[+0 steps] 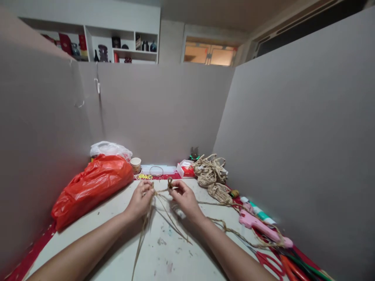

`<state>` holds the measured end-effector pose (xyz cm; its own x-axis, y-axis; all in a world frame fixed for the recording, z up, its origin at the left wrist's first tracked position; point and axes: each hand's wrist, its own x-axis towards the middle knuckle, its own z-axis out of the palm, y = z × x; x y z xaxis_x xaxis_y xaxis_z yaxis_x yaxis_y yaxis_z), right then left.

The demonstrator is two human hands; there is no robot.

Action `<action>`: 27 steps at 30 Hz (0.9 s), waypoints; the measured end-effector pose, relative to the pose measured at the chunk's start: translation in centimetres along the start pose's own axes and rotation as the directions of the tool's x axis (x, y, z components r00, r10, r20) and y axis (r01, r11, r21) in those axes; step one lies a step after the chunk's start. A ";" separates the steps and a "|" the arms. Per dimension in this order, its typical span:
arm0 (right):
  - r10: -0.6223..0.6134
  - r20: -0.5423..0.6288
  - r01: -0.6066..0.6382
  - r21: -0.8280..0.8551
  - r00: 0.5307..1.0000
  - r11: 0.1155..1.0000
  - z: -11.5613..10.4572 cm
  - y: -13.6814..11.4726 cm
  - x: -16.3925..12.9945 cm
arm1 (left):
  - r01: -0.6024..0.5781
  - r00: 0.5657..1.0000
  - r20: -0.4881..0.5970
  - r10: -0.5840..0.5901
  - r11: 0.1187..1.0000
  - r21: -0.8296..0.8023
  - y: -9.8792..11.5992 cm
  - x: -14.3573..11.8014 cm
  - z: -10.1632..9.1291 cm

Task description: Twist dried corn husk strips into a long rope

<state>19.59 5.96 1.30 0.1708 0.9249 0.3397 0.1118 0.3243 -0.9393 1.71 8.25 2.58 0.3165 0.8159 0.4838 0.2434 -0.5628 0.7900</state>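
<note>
Above the middle of the white work board (pixel 164 249), my left hand (pixel 143 197) pinches a strand of tan straw-like cord (pixel 142 238). Loose ends of it hang down and fan out over the board. A short twisted stretch of the cord runs across to my right hand (pixel 184 197), whose thumb and fingers are closed on a small brown looped knot (pixel 170 182). The two hands are a short gap apart. Exactly how the fingertips grip the cord is partly hidden.
At left lies a red plastic bag (pixel 96 187), with a paper cup (pixel 136 164) beyond it. Bundles of braided rope (pixel 212 175) are piled at back right. A pink glue gun (pixel 263 228) and red-handled scissors (pixel 271 263) line the right edge. Grey partitions (pixel 158 113) enclose the board.
</note>
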 end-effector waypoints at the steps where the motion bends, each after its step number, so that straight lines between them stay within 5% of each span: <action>1: 0.017 -0.025 -0.018 -0.024 1.000 1.000 -0.1 0.2 0.0 | 0.000 1.000 0.008 0.000 1.000 -0.004 -0.2 0.2 -0.4; 6: 0.061 0.041 -0.055 -0.122 0.997 0.991 0.4 -0.3 -0.7 | -0.081 0.994 0.078 0.080 0.997 0.011 1.2 0.7 -2.0; 13: 0.094 0.243 -0.068 -0.115 0.965 0.991 1.4 -0.4 -1.4 | -0.059 0.904 0.418 0.089 0.995 -0.084 1.9 0.2 -1.4; 20: 0.299 0.340 -0.329 0.031 0.891 0.944 1.1 0.0 -1.5 | 0.003 0.875 0.482 0.053 0.993 -0.114 1.5 -0.2 -1.0; 27: 0.346 0.412 -0.439 0.152 0.843 0.886 0.3 -0.3 -1.2 | 0.050 0.889 0.457 0.031 0.985 -0.165 0.3 0.0 -0.8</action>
<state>19.03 4.85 1.13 -0.2211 0.9735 -0.0590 -0.1248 -0.0882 -0.9882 1.07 8.20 3.17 0.7081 0.6472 0.2824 0.1041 -0.4913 0.8647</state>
